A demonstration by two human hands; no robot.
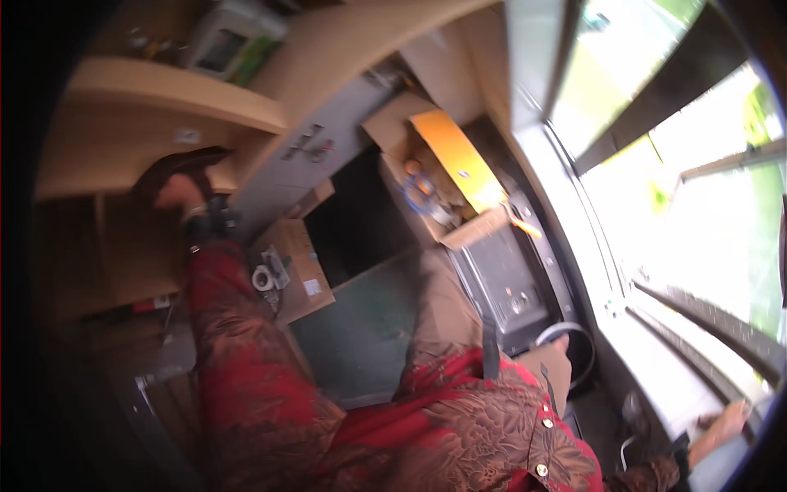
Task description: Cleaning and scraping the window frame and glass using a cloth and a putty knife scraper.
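My left hand [176, 192] reaches out to the wooden shelf unit at the left. It is closed on a dark brown, floppy piece that looks like cloth or leather [205, 157], pressed up to the shelf's board; blur hides the fingers in part. A dark watch or band [209, 220] circles that wrist. Far off at the lower right, my right hand [723, 426] rests on the white window sill beside the frame, fingers stretched toward the frame and nothing visible in them.
An open cardboard box [471, 234] with an orange flap [459, 160] holds mixed items. Before it stands a grey plastic case [504, 283]. A smaller carton [307, 266] bears a tape roll [262, 279]. An open window [689, 238] fills the right; a boxed item [234, 41] sits on the upper shelf.
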